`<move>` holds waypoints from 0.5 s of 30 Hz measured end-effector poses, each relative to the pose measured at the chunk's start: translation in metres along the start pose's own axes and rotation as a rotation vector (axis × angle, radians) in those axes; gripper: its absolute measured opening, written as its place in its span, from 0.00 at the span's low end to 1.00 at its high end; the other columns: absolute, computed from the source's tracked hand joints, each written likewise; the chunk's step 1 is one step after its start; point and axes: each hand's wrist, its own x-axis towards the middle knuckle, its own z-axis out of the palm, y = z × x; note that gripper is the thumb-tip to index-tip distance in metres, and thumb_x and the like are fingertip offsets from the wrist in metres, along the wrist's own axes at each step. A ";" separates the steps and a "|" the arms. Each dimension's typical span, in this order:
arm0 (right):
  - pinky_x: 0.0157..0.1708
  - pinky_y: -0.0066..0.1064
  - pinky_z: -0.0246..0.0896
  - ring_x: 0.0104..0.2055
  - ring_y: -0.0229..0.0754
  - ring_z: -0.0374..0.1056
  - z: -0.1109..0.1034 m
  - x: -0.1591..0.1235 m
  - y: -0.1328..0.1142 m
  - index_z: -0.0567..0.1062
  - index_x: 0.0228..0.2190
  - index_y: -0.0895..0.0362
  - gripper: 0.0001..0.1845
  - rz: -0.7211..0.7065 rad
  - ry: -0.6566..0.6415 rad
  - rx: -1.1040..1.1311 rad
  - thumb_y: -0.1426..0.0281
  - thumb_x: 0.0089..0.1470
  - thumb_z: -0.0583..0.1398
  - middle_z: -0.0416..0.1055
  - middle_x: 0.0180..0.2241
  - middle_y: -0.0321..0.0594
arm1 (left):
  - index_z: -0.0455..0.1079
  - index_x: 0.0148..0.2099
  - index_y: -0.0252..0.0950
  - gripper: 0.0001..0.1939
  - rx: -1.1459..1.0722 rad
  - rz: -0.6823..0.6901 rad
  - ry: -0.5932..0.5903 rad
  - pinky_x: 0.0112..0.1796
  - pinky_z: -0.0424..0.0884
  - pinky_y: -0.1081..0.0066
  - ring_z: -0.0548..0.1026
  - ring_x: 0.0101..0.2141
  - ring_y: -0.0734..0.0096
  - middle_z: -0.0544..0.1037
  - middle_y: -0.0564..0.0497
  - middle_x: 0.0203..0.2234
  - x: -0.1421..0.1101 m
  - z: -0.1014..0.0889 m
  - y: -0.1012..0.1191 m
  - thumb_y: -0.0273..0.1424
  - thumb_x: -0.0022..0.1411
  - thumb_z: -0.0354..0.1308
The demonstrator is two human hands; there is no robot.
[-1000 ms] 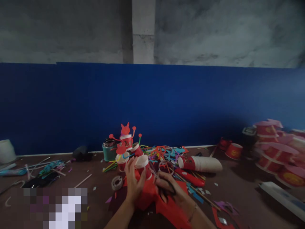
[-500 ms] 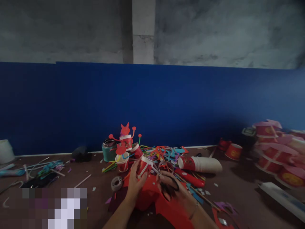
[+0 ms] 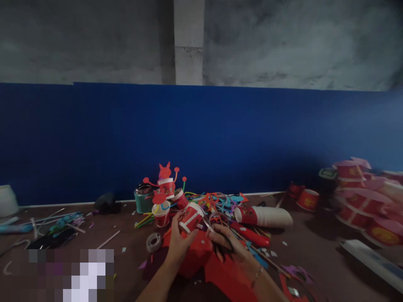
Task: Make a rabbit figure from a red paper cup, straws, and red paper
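Observation:
My left hand (image 3: pixel 180 244) grips a red and white paper cup (image 3: pixel 190 218), tilted with its white rim up and to the right. In my right hand (image 3: pixel 231 247) is a pair of scissors (image 3: pixel 226 249) with black handles. Their blades point up-left and meet the cup near its rim; whether they cut into it I cannot tell. Red paper sheets (image 3: pixel 197 253) lie beneath both hands. A roll of tape (image 3: pixel 154 242) rests just left of my left hand. Behind the held cup stand decorated cups, one (image 3: pixel 166 186) topped with a red eared paper figure.
A stack of paper cups (image 3: pixel 270 216) lies on its side at right. Colourful paper scraps (image 3: pixel 220 200) and straws heap behind my hands. A teal jar (image 3: pixel 143 201) stands at back left. Red paper-cup pieces (image 3: pixel 362 205) pile up far right, near a white power strip (image 3: pixel 371 262).
The cup has tipped over in my left hand, from nearly upright to slanting right, and turned to show a white stripe. The scissors have stayed close to its rim.

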 end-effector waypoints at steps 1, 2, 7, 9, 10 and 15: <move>0.13 0.22 0.46 0.13 0.29 0.58 0.001 -0.001 0.001 0.65 0.25 0.56 0.19 0.006 0.019 0.052 0.53 0.47 0.61 0.70 0.19 0.32 | 0.58 0.54 0.37 0.31 -0.013 0.015 -0.008 0.51 0.65 0.57 0.68 0.52 0.54 0.67 0.41 0.52 0.000 0.000 0.000 0.33 0.49 0.64; 0.13 0.23 0.46 0.13 0.29 0.58 0.002 -0.001 0.001 0.66 0.25 0.56 0.19 0.014 0.033 0.090 0.53 0.46 0.61 0.70 0.20 0.33 | 0.58 0.55 0.37 0.32 -0.025 0.033 -0.006 0.51 0.65 0.57 0.68 0.52 0.54 0.67 0.41 0.52 0.000 0.000 0.000 0.33 0.49 0.64; 0.12 0.22 0.45 0.12 0.28 0.57 0.000 -0.001 0.002 0.66 0.27 0.57 0.20 0.011 -0.011 0.091 0.53 0.46 0.61 0.69 0.19 0.32 | 0.56 0.56 0.37 0.30 -0.022 0.078 0.088 0.48 0.68 0.58 0.73 0.46 0.58 0.71 0.43 0.47 0.001 0.000 0.005 0.35 0.53 0.62; 0.12 0.22 0.45 0.12 0.28 0.57 -0.003 0.001 0.003 0.66 0.28 0.57 0.20 -0.001 -0.050 0.014 0.52 0.46 0.61 0.68 0.19 0.31 | 0.57 0.55 0.37 0.29 -0.008 0.071 0.098 0.48 0.69 0.58 0.73 0.46 0.58 0.72 0.44 0.45 0.002 -0.002 0.007 0.37 0.54 0.62; 0.11 0.22 0.46 0.11 0.29 0.57 -0.004 0.002 0.003 0.67 0.28 0.57 0.20 0.006 -0.071 -0.039 0.52 0.46 0.61 0.68 0.19 0.30 | 0.59 0.55 0.37 0.28 0.009 0.070 0.107 0.49 0.67 0.58 0.72 0.48 0.57 0.72 0.43 0.46 0.003 -0.003 0.008 0.38 0.54 0.61; 0.18 0.24 0.50 0.19 0.32 0.59 -0.007 0.004 0.006 0.71 0.27 0.58 0.16 -0.070 -0.067 -0.438 0.59 0.40 0.65 0.65 0.20 0.30 | 0.66 0.53 0.38 0.25 0.054 0.020 0.122 0.56 0.60 0.59 0.64 0.57 0.56 0.70 0.44 0.53 0.004 -0.006 0.011 0.43 0.56 0.58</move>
